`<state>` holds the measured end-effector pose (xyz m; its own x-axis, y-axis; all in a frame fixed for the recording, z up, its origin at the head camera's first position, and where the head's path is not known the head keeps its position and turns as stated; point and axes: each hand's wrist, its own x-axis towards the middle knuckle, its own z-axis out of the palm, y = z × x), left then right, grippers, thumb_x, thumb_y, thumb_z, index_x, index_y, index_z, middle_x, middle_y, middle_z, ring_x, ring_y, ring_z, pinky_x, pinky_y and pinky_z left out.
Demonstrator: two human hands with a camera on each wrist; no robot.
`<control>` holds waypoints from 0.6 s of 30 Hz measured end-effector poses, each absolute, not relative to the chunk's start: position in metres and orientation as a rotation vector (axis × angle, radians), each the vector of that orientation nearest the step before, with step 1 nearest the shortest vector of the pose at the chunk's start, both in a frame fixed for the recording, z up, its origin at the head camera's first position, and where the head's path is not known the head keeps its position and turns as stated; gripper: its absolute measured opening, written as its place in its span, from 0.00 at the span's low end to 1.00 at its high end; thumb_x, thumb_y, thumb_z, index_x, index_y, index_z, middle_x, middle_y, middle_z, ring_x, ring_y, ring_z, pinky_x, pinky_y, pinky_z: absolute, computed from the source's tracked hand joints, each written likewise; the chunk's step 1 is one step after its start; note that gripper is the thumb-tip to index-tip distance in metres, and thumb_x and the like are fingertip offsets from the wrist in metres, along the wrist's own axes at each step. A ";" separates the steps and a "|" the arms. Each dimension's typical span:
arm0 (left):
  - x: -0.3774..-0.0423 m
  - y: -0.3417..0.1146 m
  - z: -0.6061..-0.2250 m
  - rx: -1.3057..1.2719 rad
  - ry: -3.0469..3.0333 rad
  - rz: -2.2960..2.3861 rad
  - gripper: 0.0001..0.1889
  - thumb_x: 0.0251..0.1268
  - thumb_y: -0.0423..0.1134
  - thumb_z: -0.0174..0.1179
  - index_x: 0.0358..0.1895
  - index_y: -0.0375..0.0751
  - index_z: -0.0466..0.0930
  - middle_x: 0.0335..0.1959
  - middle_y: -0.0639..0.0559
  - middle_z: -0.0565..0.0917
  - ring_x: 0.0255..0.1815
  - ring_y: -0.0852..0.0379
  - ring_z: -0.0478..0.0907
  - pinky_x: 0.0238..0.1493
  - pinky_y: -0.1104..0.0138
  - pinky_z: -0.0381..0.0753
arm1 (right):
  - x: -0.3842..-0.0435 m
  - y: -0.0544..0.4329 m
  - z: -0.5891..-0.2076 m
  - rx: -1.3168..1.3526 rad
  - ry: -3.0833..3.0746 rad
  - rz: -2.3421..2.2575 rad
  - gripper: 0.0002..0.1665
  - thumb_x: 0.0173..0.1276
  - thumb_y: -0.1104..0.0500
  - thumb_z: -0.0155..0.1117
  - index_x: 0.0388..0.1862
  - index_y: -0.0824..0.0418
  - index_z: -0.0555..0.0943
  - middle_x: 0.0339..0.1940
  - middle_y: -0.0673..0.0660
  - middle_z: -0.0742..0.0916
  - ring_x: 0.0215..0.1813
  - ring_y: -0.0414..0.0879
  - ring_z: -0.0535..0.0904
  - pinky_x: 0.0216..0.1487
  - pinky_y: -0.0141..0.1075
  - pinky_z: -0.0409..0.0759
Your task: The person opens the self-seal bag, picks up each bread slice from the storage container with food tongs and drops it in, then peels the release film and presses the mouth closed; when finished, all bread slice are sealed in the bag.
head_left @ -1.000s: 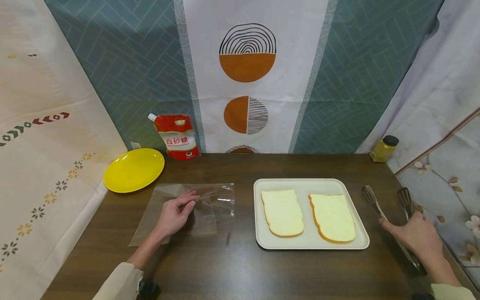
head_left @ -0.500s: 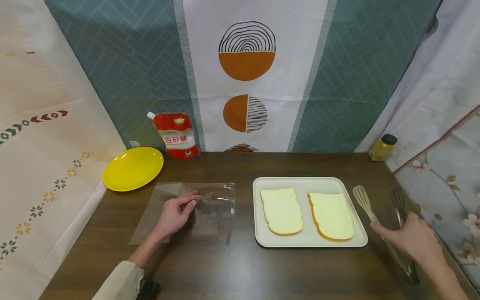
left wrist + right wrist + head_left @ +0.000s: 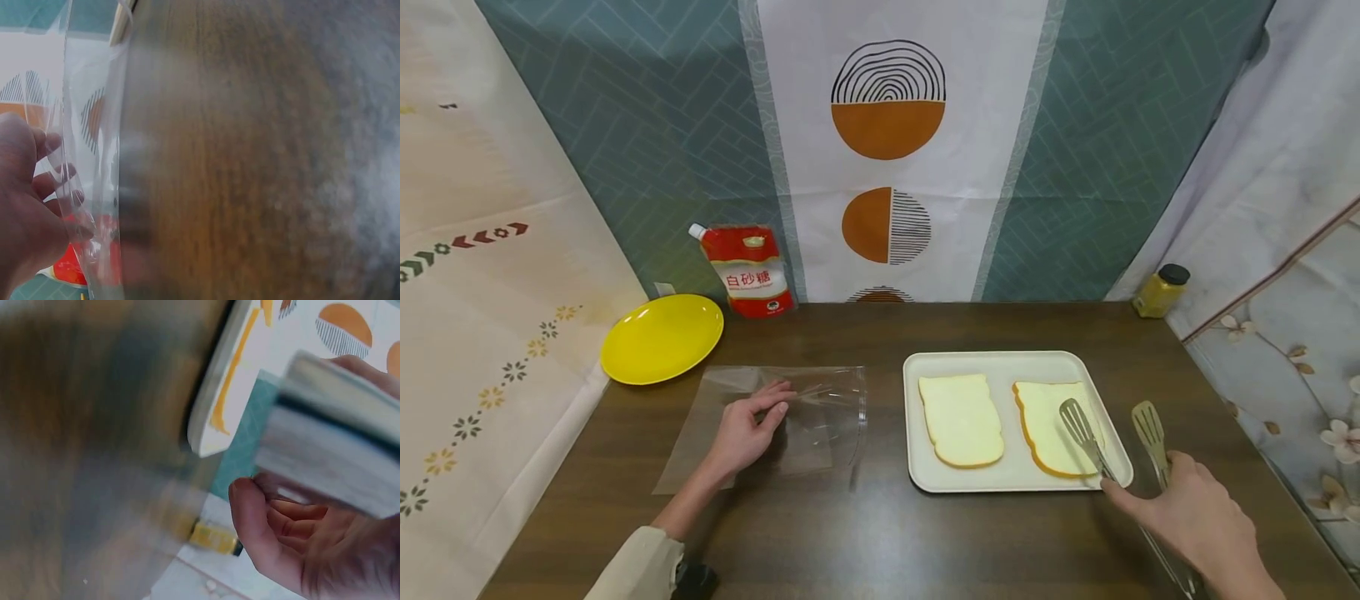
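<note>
My left hand [image 3: 748, 429] pinches a clear plastic bag [image 3: 842, 417], which lies on the table at left. In the left wrist view, the transparent film [image 3: 100, 206] crosses in front of my fingertips. Metal tongs [image 3: 1078, 425] with slotted ends are in my right hand [image 3: 1202, 517], their two arms spread apart. One slotted end overlaps the right bread slice [image 3: 1048, 417] in the head view; the other is right of the tray. Close up, the tongs' metal [image 3: 331, 431] is blurred between thumb and fingers. A second bread slice [image 3: 961, 425] lies on the white tray [image 3: 1018, 450].
A yellow plate [image 3: 662, 337] stands at the back left. Beside it, a red sugar pouch [image 3: 756, 275] leans on the patterned backdrop. A small yellow jar with a black lid [image 3: 1161, 292] is at the back right. Cloth hangs along both sides.
My right hand has brought the tongs leftward from the table's right edge to the tray, and their arms have spread wider. My left hand stays on the plastic bag.
</note>
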<state>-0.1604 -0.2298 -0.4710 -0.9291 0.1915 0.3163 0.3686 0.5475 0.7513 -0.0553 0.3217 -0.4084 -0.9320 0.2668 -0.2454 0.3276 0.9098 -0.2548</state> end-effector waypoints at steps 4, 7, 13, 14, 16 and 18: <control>-0.160 -0.230 -0.471 -0.467 -2.600 -1.329 0.12 0.70 0.28 0.61 0.52 0.35 0.86 0.59 0.40 0.81 0.68 0.42 0.71 0.66 0.44 0.67 | -0.048 0.310 -0.415 0.438 2.899 -0.436 0.73 0.53 0.18 0.60 0.61 0.85 0.62 0.52 0.84 0.73 0.46 0.81 0.74 0.32 0.64 0.76; -0.160 -0.230 -0.471 -0.464 -2.609 -1.331 0.12 0.70 0.28 0.61 0.53 0.36 0.86 0.60 0.40 0.81 0.68 0.42 0.71 0.65 0.44 0.67 | -0.044 0.302 -0.420 0.435 2.877 -0.433 0.73 0.52 0.17 0.60 0.59 0.86 0.62 0.49 0.84 0.74 0.43 0.80 0.76 0.31 0.64 0.77; -0.160 -0.229 -0.471 -0.473 -2.616 -1.337 0.12 0.70 0.28 0.61 0.53 0.35 0.86 0.60 0.40 0.81 0.68 0.42 0.71 0.66 0.45 0.67 | -0.039 0.289 -0.424 0.434 2.832 -0.416 0.74 0.49 0.15 0.60 0.54 0.86 0.63 0.41 0.80 0.77 0.37 0.74 0.78 0.27 0.60 0.77; -0.160 -0.229 -0.470 -0.474 -2.614 -1.336 0.12 0.70 0.28 0.61 0.53 0.35 0.86 0.60 0.40 0.81 0.68 0.42 0.71 0.66 0.45 0.67 | -0.039 0.288 -0.424 0.430 2.833 -0.414 0.73 0.49 0.15 0.60 0.54 0.86 0.63 0.40 0.78 0.77 0.36 0.72 0.79 0.27 0.60 0.77; -0.160 -0.229 -0.470 -0.474 -2.611 -1.334 0.12 0.70 0.27 0.61 0.53 0.35 0.86 0.60 0.40 0.81 0.68 0.42 0.72 0.65 0.46 0.67 | -0.038 0.285 -0.425 0.424 2.835 -0.412 0.72 0.48 0.15 0.60 0.52 0.85 0.63 0.38 0.76 0.77 0.34 0.70 0.79 0.26 0.59 0.76; -0.160 -0.228 -0.470 -0.476 -2.609 -1.328 0.12 0.69 0.27 0.61 0.52 0.34 0.86 0.59 0.40 0.81 0.68 0.42 0.72 0.65 0.46 0.68 | -0.038 0.282 -0.426 0.423 2.838 -0.413 0.72 0.47 0.15 0.60 0.50 0.85 0.64 0.37 0.75 0.77 0.33 0.69 0.79 0.26 0.59 0.76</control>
